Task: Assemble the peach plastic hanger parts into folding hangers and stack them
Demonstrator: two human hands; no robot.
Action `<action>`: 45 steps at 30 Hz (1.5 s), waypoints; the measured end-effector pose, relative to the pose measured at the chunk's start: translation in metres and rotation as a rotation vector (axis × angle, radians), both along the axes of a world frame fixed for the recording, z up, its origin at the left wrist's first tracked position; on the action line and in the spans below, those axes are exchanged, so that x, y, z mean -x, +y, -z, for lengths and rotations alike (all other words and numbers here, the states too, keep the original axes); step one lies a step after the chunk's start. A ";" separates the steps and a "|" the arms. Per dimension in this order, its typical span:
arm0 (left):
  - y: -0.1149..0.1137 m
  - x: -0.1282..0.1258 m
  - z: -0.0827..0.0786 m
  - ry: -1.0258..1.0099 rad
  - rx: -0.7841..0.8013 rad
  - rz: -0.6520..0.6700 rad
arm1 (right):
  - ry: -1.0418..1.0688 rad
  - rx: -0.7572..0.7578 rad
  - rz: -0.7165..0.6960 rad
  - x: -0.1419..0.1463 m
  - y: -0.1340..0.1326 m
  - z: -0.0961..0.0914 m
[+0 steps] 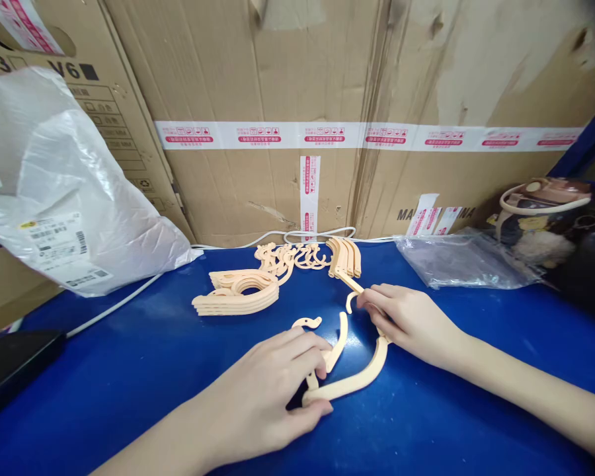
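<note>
A cream plastic folding hanger, partly spread, lies low over the blue table between my hands. My left hand is closed on its left end, thumb against the curved arm and fingers over a shorter upright piece. My right hand pinches the upper right part of the hanger, and its fingers hide the joint there. A thin hook tip pokes out beside those fingertips. Just beyond my left knuckles lies a loose hook piece.
Behind are a stack of folded hangers, a pile of hooks and a row of curved arms. A clear plastic bag lies right, a white bag left. Cardboard boxes wall the back; a black object sits left.
</note>
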State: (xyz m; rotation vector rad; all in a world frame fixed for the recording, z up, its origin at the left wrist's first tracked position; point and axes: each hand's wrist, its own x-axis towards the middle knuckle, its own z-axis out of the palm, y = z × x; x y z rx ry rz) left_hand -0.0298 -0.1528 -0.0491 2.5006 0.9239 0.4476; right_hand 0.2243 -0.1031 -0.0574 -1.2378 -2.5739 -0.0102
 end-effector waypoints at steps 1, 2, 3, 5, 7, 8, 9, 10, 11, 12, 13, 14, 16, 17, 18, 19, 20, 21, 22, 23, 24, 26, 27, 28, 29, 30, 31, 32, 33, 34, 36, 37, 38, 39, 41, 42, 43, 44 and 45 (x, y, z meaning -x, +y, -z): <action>0.000 -0.001 0.000 0.011 -0.004 0.012 | 0.001 0.010 -0.011 0.000 0.000 0.000; 0.000 -0.001 0.000 0.019 -0.012 0.025 | 0.001 0.019 -0.022 0.001 -0.001 -0.001; 0.000 -0.001 0.000 0.025 -0.022 0.038 | -0.004 0.027 -0.035 0.001 -0.001 -0.001; -0.001 -0.002 0.000 0.024 -0.051 0.055 | -0.028 0.030 -0.070 0.002 -0.002 -0.001; -0.002 -0.002 0.001 0.014 -0.084 0.064 | -0.063 0.015 -0.114 0.003 -0.002 -0.001; -0.003 -0.002 0.002 0.009 -0.098 0.070 | -0.081 0.000 -0.136 0.003 -0.003 0.000; -0.003 -0.002 0.003 0.007 -0.110 0.076 | -0.097 -0.017 -0.159 0.003 -0.003 0.000; -0.004 -0.002 0.004 0.006 -0.122 0.082 | -0.110 -0.035 -0.178 0.003 -0.004 0.001; -0.004 -0.002 0.006 0.007 -0.133 0.090 | -0.117 -0.048 -0.191 0.003 -0.004 0.002; -0.004 -0.002 0.006 0.008 -0.147 0.098 | -0.116 -0.057 -0.198 0.003 -0.005 0.003; -0.004 -0.002 0.007 0.007 -0.165 0.107 | -0.108 -0.059 -0.200 0.003 -0.005 0.004; -0.004 -0.001 0.007 0.005 -0.188 0.117 | -0.098 -0.057 -0.203 0.003 -0.006 0.004; -0.004 -0.001 0.006 0.007 -0.244 0.136 | -0.082 -0.045 -0.215 0.004 -0.007 0.005; -0.003 -0.001 0.005 0.012 -0.275 0.142 | -0.081 -0.037 -0.233 0.004 -0.009 0.005; -0.003 0.000 0.005 0.021 -0.307 0.146 | -0.083 -0.027 -0.258 0.006 -0.010 0.005; -0.004 -0.001 0.004 0.033 -0.337 0.152 | -0.082 -0.011 -0.289 0.007 -0.012 0.005; -0.004 -0.001 0.004 0.047 -0.365 0.160 | -0.076 0.008 -0.321 0.009 -0.014 0.005; -0.004 -0.001 0.005 0.062 -0.384 0.174 | -0.068 0.028 -0.350 0.011 -0.016 0.005; -0.005 -0.001 0.006 0.079 -0.394 0.187 | -0.060 0.044 -0.377 0.012 -0.018 0.005; -0.006 -0.001 0.007 0.099 -0.394 0.198 | -0.051 0.060 -0.398 0.013 -0.020 0.006; -0.006 -0.001 0.008 0.117 -0.387 0.207 | -0.037 0.073 -0.408 0.014 -0.021 0.006; -0.008 -0.001 0.010 0.135 -0.373 0.215 | 0.012 0.105 -0.390 0.015 -0.020 0.005; -0.008 -0.001 0.010 0.134 -0.367 0.220 | 0.050 0.125 -0.358 0.016 -0.019 0.004; -0.008 -0.001 0.009 0.126 -0.362 0.227 | 0.091 0.142 -0.318 0.017 -0.016 0.003; -0.007 -0.001 0.008 0.110 -0.357 0.240 | 0.126 0.156 -0.279 0.018 -0.012 0.002; -0.006 0.000 0.007 0.093 -0.350 0.254 | 0.149 0.165 -0.249 0.020 -0.008 0.001; -0.005 0.000 0.005 0.074 -0.338 0.265 | 0.159 0.168 -0.236 0.022 -0.002 0.000; -0.004 0.000 0.004 0.055 -0.325 0.273 | 0.152 0.169 -0.244 0.024 0.003 -0.001; -0.002 0.001 0.003 0.036 -0.313 0.274 | 0.145 0.168 -0.257 0.027 0.008 -0.001; 0.000 0.001 0.003 0.017 -0.300 0.267 | 0.141 0.164 -0.273 0.031 0.013 0.000; 0.003 0.004 0.003 -0.021 -0.266 0.240 | 0.145 0.164 -0.296 0.037 0.021 0.002; 0.005 0.005 0.005 -0.041 -0.246 0.227 | 0.154 0.168 -0.307 0.039 0.024 0.003; 0.007 0.007 0.006 -0.055 -0.220 0.217 | 0.166 0.175 -0.318 0.042 0.026 0.004; 0.008 0.008 0.007 -0.066 -0.191 0.206 | 0.176 0.183 -0.328 0.043 0.028 0.004; 0.010 0.011 0.009 -0.067 -0.131 0.186 | 0.205 0.198 -0.335 0.044 0.030 0.003; 0.010 0.011 0.008 -0.061 -0.107 0.177 | 0.229 0.207 -0.330 0.042 0.030 0.001; 0.010 0.011 0.007 -0.058 -0.092 0.165 | 0.266 0.216 -0.314 0.040 0.029 -0.001; 0.009 0.011 0.005 -0.057 -0.089 0.143 | 0.315 0.227 -0.286 0.037 0.028 -0.004; 0.007 0.009 0.003 -0.052 -0.097 0.109 | 0.381 0.244 -0.253 0.033 0.027 -0.007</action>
